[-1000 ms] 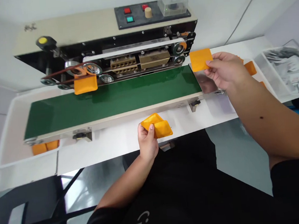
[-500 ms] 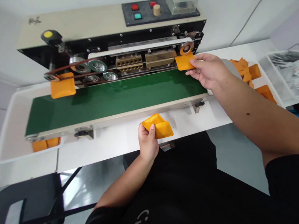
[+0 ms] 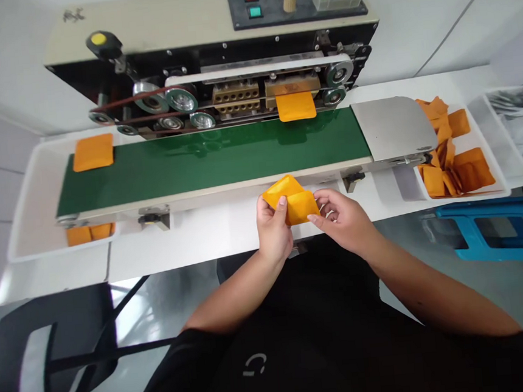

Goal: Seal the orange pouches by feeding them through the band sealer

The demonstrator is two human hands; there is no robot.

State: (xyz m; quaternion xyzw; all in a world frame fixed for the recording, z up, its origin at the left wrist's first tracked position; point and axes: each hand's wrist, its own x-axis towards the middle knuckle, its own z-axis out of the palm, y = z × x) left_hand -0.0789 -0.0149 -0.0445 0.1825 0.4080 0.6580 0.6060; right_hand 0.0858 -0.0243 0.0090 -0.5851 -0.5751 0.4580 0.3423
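White table (image 3: 219, 230) is running across mid-frame; around centre my left hand (image 3: 273, 230) is pinching orange packets (image 3: 303, 207), fanned probably to keep edges separate, and my right hand (image 3: 344, 218) is pinching their right edge.

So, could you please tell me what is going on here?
A person's left hand holds orange packets in front of a machine, with the right hand at their right edge. Another packet sticks out of the machine's front above the green belt; one more lies at the belt's left end. Orange packets also show in the right bin and left bin.
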